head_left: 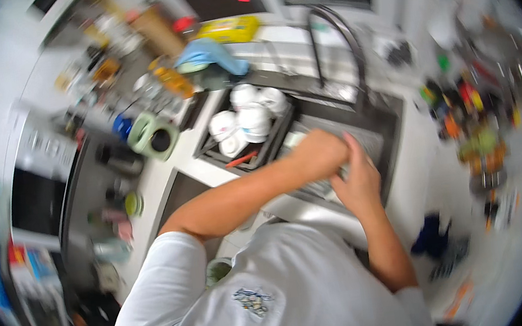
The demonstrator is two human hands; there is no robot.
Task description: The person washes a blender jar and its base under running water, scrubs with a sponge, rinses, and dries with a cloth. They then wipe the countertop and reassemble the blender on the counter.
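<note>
Both my hands meet over a dark kitchen sink (389,132), in front of a tall curved black faucet (354,49). My left hand (323,153) is bent inward, its back towards me and its fingers hidden. Close against it on the right is my right hand (359,175), thumb and a finger reaching to the left one. Blur and overlap hide whether anything is between them. Pale items, too blurred to name, lie in the basin beneath. Left of the hands, white cups or bowls (254,122) are stacked in a dark drying rack (265,155) beside a red-orange utensil (241,159).
A light blue cloth (211,54) and a yellow packet (231,30) are behind the rack. On the left counter are a green container (152,134) and an orange bottle (172,81). Jars and bottles (481,145) crowd the right counter, near a dark blue cloth (431,235).
</note>
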